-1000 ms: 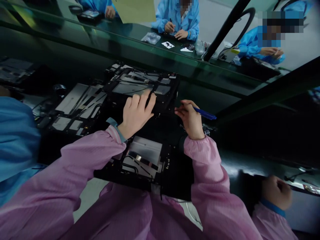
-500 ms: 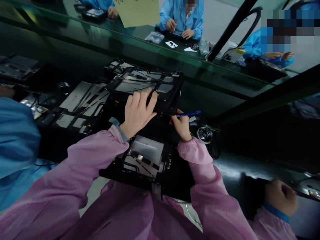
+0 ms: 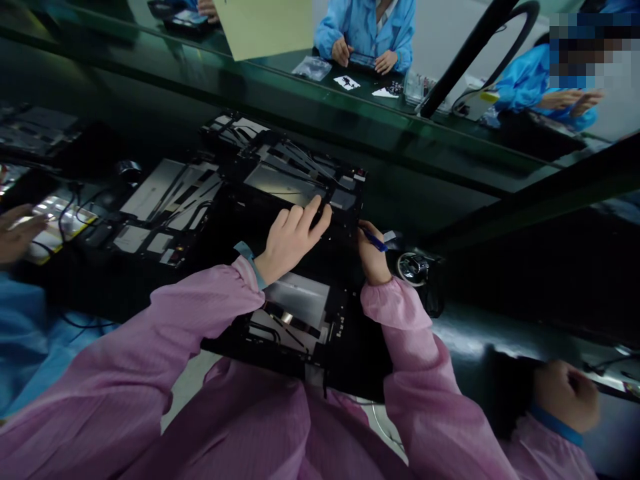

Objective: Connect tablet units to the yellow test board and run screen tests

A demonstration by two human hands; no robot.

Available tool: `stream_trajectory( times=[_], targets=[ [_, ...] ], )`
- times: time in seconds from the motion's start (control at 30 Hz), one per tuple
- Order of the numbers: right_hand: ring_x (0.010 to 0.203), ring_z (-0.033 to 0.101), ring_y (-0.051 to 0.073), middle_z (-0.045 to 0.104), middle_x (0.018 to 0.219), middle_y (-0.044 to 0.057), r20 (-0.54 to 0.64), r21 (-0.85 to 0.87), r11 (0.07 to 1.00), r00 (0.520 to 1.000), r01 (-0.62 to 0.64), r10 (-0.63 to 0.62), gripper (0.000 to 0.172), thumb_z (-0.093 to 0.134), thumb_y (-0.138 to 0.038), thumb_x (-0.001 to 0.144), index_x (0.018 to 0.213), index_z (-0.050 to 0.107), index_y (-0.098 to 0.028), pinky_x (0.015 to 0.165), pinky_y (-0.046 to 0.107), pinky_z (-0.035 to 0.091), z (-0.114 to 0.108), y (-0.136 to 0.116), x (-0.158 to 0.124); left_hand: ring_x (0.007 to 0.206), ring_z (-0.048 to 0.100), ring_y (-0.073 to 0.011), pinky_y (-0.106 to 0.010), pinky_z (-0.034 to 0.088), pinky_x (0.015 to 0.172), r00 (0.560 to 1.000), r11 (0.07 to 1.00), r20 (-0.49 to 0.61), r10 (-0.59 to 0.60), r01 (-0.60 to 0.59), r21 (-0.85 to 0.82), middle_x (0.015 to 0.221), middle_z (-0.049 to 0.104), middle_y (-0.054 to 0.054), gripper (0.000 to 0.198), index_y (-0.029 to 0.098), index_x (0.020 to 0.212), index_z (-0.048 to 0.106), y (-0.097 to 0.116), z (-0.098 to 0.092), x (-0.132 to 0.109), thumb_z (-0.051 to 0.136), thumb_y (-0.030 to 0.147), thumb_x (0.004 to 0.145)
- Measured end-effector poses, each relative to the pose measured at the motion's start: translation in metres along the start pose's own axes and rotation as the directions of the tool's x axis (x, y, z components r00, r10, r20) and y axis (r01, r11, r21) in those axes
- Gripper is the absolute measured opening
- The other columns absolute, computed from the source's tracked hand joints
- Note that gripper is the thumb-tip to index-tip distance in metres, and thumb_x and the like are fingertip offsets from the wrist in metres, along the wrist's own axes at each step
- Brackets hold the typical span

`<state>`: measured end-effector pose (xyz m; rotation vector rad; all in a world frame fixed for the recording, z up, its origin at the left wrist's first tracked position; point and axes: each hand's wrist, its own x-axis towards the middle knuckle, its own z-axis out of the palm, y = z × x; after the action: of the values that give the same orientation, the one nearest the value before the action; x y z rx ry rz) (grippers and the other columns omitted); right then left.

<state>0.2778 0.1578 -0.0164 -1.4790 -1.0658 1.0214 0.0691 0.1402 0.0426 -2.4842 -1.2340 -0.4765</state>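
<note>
A stack of black panels [image 3: 285, 183] with silver plates and dark cables lies at the middle back. My left hand [image 3: 291, 241] rests over its near edge, fingers stretched out on the surface. At the stack's right near corner is my right hand [image 3: 374, 259], closed on a blue pen-like tool [image 3: 374, 240] that slants across it; its fingertips are partly hidden. Closer to my body, another black panel [image 3: 295, 300] with silver plates lies flat, partly covered by my left sleeve. A similar panel [image 3: 170, 200] sits to the left.
A round silver-rimmed object [image 3: 413, 268] stands right of my right hand. Co-workers' hands appear at the left edge [image 3: 20, 233] and lower right [image 3: 567, 397]. Behind the green ledge [image 3: 300, 93], people in blue work near a yellow sheet [image 3: 270, 30].
The top panel of the stack, tilted up before, now lies lower and flatter. Both hands have shifted slightly right, and the blue tool has turned to point down to the right.
</note>
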Motion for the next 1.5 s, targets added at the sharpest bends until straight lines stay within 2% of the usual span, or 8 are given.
stream_trajectory(
  times=[0.27, 0.53, 0.63, 0.8, 1.07, 1.23, 1.4, 1.5],
  targets=[
    [0.067, 0.063, 0.014, 0.061, 0.074, -0.004, 0.052, 0.215, 0.970, 0.993, -0.110, 0.102, 0.022, 0.055, -0.027, 0.069, 0.091, 0.054, -0.023, 0.061, 0.026, 0.050, 0.003, -0.033, 0.003, 0.098, 0.057, -0.0328, -0.043, 0.043, 0.075, 0.997, 0.999, 0.072, -0.040, 0.040, 0.006, 0.153, 0.028, -0.026, 0.091, 0.015, 0.154, 0.010, 0.003, 0.004, -0.009, 0.062, 0.045, 0.086],
    [0.065, 0.064, 0.012, 0.055, 0.063, -0.005, 0.072, 0.342, 0.935, 0.995, -0.090, 0.069, 0.007, 0.057, -0.028, 0.076, 0.080, 0.056, -0.022, 0.056, 0.021, 0.049, -0.002, -0.043, 0.004, 0.106, 0.054, -0.0399, -0.050, 0.042, 0.082, 0.984, 0.983, -0.037, -0.176, 0.173, -0.068, 0.151, 0.031, -0.027, 0.100, 0.014, 0.151, 0.021, -0.012, 0.008, 0.001, 0.069, 0.057, 0.075],
    [0.059, 0.063, 0.013, 0.051, 0.052, -0.006, 0.109, 0.242, 0.968, 0.993, -0.073, 0.048, 0.014, 0.057, -0.035, 0.079, 0.076, 0.054, -0.022, 0.051, 0.021, 0.045, 0.003, -0.023, -0.001, 0.106, 0.054, -0.0405, -0.051, 0.042, 0.084, 0.976, 0.974, -0.055, -0.209, 0.203, -0.097, 0.152, 0.029, -0.028, 0.104, 0.014, 0.150, 0.021, -0.013, 0.009, 0.004, 0.071, 0.060, 0.072],
    [0.049, 0.058, 0.012, 0.053, 0.049, -0.007, 0.273, 0.001, 0.985, 0.948, 0.172, -0.165, 0.024, 0.059, -0.044, 0.083, 0.077, 0.051, -0.022, 0.048, 0.022, 0.041, 0.009, -0.006, -0.007, 0.109, 0.052, -0.0417, -0.053, 0.042, 0.085, 0.968, 0.967, -0.071, -0.241, 0.233, -0.106, 0.153, 0.027, -0.027, 0.106, 0.014, 0.151, 0.019, -0.012, 0.007, 0.006, 0.070, 0.061, 0.071],
    [0.046, 0.056, 0.013, 0.056, 0.052, -0.005, 0.266, -0.245, 0.912, 0.927, 0.330, -0.264, 0.011, 0.055, -0.030, 0.083, 0.077, 0.056, -0.022, 0.049, 0.023, 0.041, 0.012, -0.002, -0.003, 0.109, 0.053, -0.0424, -0.055, 0.043, 0.084, 0.973, 0.967, -0.044, -0.226, 0.218, -0.130, 0.153, 0.030, -0.025, 0.099, 0.017, 0.151, 0.019, -0.009, 0.004, 0.005, 0.068, 0.058, 0.075],
    [0.050, 0.060, 0.014, 0.059, 0.054, -0.003, 0.250, -0.227, 0.933, 0.943, 0.279, -0.221, 0.013, 0.057, -0.033, 0.082, 0.075, 0.057, -0.021, 0.053, 0.024, 0.045, 0.010, -0.003, -0.005, 0.107, 0.054, -0.0419, -0.054, 0.043, 0.083, 0.977, 0.970, -0.022, -0.213, 0.209, -0.128, 0.153, 0.029, -0.026, 0.100, 0.017, 0.151, 0.020, -0.009, 0.005, 0.004, 0.069, 0.057, 0.074],
    [0.061, 0.064, 0.015, 0.062, 0.065, -0.001, -0.021, -0.002, 0.997, 0.997, 0.080, -0.080, 0.024, 0.054, -0.043, 0.083, 0.085, 0.059, -0.020, 0.053, 0.025, 0.051, 0.001, 0.010, -0.002, 0.103, 0.057, -0.0384, -0.049, 0.043, 0.080, 0.990, 0.988, 0.066, -0.127, 0.132, -0.084, 0.154, 0.027, -0.026, 0.100, 0.018, 0.152, 0.018, -0.001, 0.012, -0.001, 0.071, 0.053, 0.075],
    [0.069, 0.065, 0.015, 0.065, 0.079, 0.000, 0.002, 0.046, 0.998, 0.999, -0.044, 0.044, 0.023, 0.059, -0.037, 0.076, 0.092, 0.060, -0.021, 0.058, 0.025, 0.055, 0.000, 0.018, -0.001, 0.097, 0.059, -0.0337, -0.046, 0.043, 0.077, 0.995, 0.997, 0.087, -0.057, 0.062, -0.052, 0.155, 0.026, -0.024, 0.093, 0.023, 0.153, 0.017, 0.004, 0.021, -0.008, 0.068, 0.047, 0.080]
  ],
)
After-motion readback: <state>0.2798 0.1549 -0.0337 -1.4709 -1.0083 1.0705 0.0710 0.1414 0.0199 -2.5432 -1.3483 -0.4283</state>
